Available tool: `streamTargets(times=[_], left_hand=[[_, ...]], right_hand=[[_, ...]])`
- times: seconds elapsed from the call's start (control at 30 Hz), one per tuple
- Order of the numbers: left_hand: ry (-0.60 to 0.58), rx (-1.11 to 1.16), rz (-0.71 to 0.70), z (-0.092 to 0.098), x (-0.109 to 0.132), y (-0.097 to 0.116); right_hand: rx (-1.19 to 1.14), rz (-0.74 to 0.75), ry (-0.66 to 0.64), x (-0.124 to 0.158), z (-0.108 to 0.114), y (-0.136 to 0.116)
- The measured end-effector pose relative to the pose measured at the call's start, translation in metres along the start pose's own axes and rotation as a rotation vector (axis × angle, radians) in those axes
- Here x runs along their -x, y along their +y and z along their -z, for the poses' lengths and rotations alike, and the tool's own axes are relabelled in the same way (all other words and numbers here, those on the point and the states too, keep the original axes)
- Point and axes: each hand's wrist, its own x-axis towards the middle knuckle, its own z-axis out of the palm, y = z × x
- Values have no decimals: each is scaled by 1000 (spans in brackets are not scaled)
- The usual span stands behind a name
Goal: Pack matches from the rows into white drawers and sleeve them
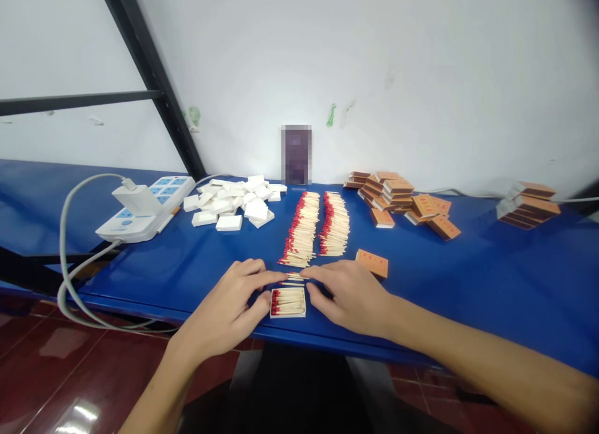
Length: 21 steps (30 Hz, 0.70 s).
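The blue flat-topped table (482,278) carries all items. Along its rear edge, right of centre, lies a heap of orange-and-brown cardboard matchbox sleeves (390,197); left of centre lies a heap of white rectangular card trays (229,200). The left hand (231,303) and right hand (350,297) are at the front edge, each with thumb and index finger spread apart. Forward of the hands, two rows of red-tipped wooden matches (302,228) run toward the rear edge. A white match-filled card tray (287,316) sits between the thumbs. A few loose red-tipped wooden sticks (294,277) lie between the index fingertips; they appear to touch, though fine contact is unclear.
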Motion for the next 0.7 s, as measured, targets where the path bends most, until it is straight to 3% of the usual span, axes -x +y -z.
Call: streamTargets(times=[0.53,0.7], left_hand=[[-31,13,9,-3,1,-4],[84,21,83,-6,-2,-2]], right_hand=[[42,37,0,1,2,0],[-9,-5,93,1,-2,2]])
